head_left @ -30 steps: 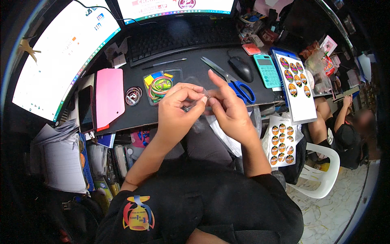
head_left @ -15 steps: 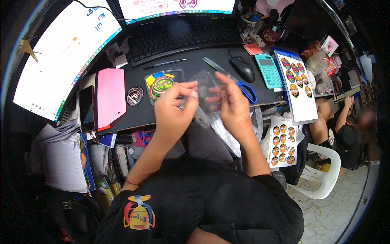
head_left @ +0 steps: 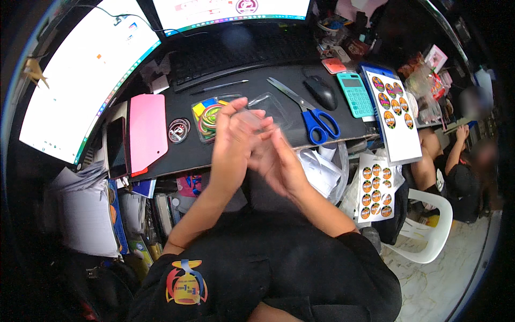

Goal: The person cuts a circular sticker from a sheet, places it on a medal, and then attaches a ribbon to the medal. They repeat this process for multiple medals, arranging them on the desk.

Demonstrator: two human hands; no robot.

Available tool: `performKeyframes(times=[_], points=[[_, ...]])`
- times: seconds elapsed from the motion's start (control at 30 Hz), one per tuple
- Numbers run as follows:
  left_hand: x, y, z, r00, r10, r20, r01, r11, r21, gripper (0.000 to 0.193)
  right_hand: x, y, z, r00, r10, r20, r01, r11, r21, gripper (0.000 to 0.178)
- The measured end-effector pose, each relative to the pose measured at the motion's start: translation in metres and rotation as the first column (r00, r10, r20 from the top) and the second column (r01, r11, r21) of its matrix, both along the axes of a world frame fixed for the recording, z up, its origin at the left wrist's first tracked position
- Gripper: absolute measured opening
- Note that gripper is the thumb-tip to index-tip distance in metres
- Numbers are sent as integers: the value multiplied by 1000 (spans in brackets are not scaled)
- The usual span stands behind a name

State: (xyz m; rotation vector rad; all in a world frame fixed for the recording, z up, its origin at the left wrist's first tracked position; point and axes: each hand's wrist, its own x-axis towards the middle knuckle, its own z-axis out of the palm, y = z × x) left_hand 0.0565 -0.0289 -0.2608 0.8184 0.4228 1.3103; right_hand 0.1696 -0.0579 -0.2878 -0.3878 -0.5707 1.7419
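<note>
My left hand point(head_left: 232, 147) and my right hand point(head_left: 281, 163) are close together above the desk's front edge, palms turned toward each other. The left fingers are stretched out and apart, though their tips are blurred. Motion smears the right fingers; whether anything thin lies between the palms cannot be made out. Just behind them, a clear plastic lid point(head_left: 274, 110) lies on the desk. Left of it sits a clear box point(head_left: 206, 134) with round green stickers and yellow and blue pieces, partly hidden by my left hand. Blue-handled scissors point(head_left: 308, 115) lie to the right, blades partly apart.
On the desk are a pen point(head_left: 220, 87), round black badges point(head_left: 178, 130), a pink folder point(head_left: 147, 131), a phone point(head_left: 117, 147), a mouse point(head_left: 321, 92), a teal calculator point(head_left: 355, 96) and a keyboard point(head_left: 241, 56). Sticker sheets point(head_left: 399, 145) hang at right. Below, a bin point(head_left: 340, 182) holds paper; another person point(head_left: 464, 182) sits far right.
My hands have come closer together, the right one moving left and down. The clear crumpled plastic below them no longer shows there. The scissors and lid are now less covered.
</note>
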Motion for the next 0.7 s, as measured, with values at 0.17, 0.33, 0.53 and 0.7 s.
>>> performKeyframes(times=[0.17, 0.33, 0.53, 0.7], points=[[19, -24, -14, 343, 722, -601, 71, 618, 783, 61, 25, -26, 8, 955, 50, -292, -92, 987, -133, 65], [34, -37, -51, 543, 269, -795, 204, 877, 436, 63, 46, -59, -34, 978, -103, 181, 150, 950, -272, 30], [58, -42, -95, 291, 603, -743, 583, 504, 637, 45, 57, -61, -97, 941, -315, 127, 322, 706, -631, 18], [52, -42, -84, 401, 536, -743, 673, 378, 635, 44, 66, -72, -102, 923, -358, 143, 356, 648, -673, 20]])
